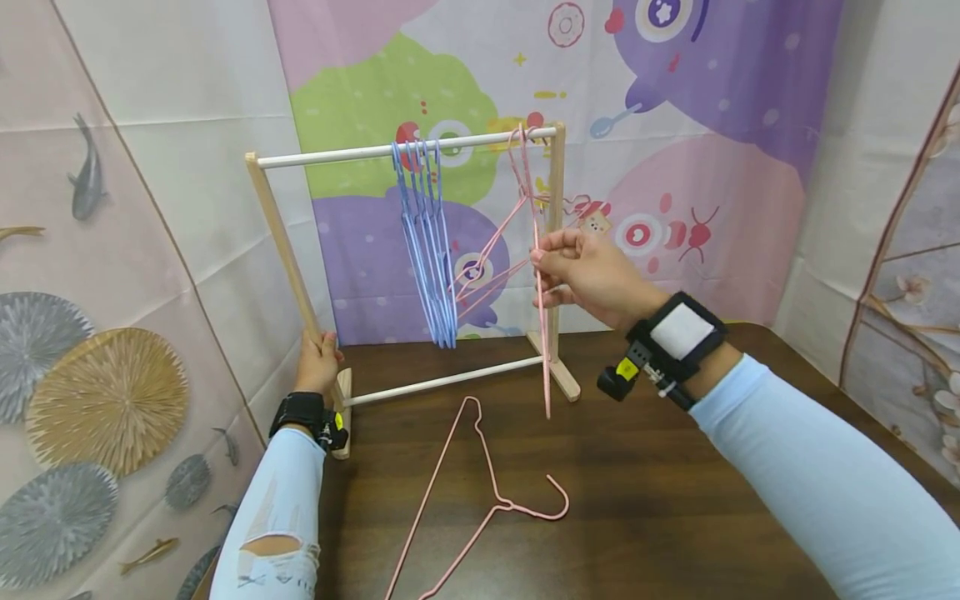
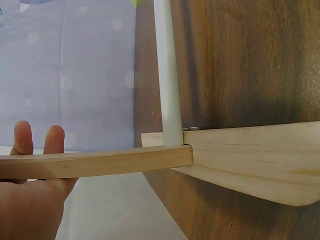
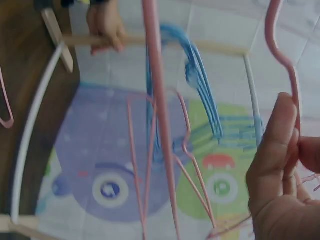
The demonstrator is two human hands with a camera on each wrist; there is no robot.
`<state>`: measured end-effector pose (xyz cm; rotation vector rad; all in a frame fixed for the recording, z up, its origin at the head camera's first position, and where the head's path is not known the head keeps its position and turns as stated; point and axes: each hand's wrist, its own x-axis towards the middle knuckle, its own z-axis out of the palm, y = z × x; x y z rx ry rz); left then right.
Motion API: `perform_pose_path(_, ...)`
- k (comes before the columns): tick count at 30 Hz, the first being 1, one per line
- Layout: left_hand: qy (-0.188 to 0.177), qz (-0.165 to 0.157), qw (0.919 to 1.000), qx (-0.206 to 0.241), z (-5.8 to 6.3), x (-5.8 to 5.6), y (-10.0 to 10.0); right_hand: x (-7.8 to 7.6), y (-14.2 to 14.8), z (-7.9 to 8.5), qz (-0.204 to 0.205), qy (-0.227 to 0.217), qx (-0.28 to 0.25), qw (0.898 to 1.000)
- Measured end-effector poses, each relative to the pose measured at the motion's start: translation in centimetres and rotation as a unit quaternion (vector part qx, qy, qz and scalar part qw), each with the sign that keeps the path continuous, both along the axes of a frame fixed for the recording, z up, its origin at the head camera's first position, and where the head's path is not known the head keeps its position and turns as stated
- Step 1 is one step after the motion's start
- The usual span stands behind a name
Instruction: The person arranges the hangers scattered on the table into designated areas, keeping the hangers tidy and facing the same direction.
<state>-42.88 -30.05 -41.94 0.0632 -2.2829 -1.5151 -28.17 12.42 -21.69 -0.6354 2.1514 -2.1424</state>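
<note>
A wooden rack with a white top rail [image 1: 330, 156] stands on the table. My left hand [image 1: 317, 364] grips its left post [image 2: 110, 162] low down, the fingers wrapped round the wood. At the rack's other end my right hand [image 1: 596, 271] pinches a pink hanger [image 1: 543, 342] by its side, between thumb and fingers. That hanger's hook is up at the rail, near the right post. Just left of it, another pink hanger [image 1: 491, 242] hangs at an angle. Several blue hangers [image 1: 427, 250] hang bunched near the rail's middle.
A loose pink hanger [image 1: 504, 505] lies on the dark wooden table [image 1: 645, 492] in front of the rack, its hook pointing right. A white lower bar [image 1: 450, 381] joins the rack's feet. Behind stands a cartoon-printed cloth [image 1: 645, 183], with patterned panels at both sides.
</note>
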Motion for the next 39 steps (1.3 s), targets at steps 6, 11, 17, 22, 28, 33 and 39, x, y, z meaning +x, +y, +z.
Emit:
perform_pose_path(6,0.015,0.002,0.9999,0.0,-0.3,0.0,-0.1,-2.7,-0.5,2.2,-0.048,0.002,-0.022,0.999)
perform_pose_path(11,0.028,0.002,0.9996,-0.01,-0.2,0.2,0.1,-4.2,-1.0,3.1,-0.055,-0.015,-0.034,0.998)
perform_pose_path(17,0.02,0.002,0.9998,0.001,-0.2,0.3,0.2,-5.2,-1.4,3.9,-0.064,-0.042,-0.06,0.995)
perform_pose_path(22,0.027,-0.015,0.9993,0.019,-0.5,0.2,-0.2,-5.5,-1.3,4.2,-0.069,-0.052,-0.078,0.993)
perform_pose_path(28,0.044,-0.03,0.9979,0.037,-0.4,0.7,-0.2,-5.3,-1.4,4.1,-0.066,-0.065,-0.087,0.992)
perform_pose_path(33,0.02,-0.008,0.9996,0.016,-0.2,0.2,0.0,-4.9,-1.7,4.0,-0.07,-0.065,-0.086,0.992)
perform_pose_path(39,0.009,-0.004,0.9999,0.003,0.0,0.1,0.0,-5.7,-1.6,4.4,-0.069,-0.059,-0.087,0.992)
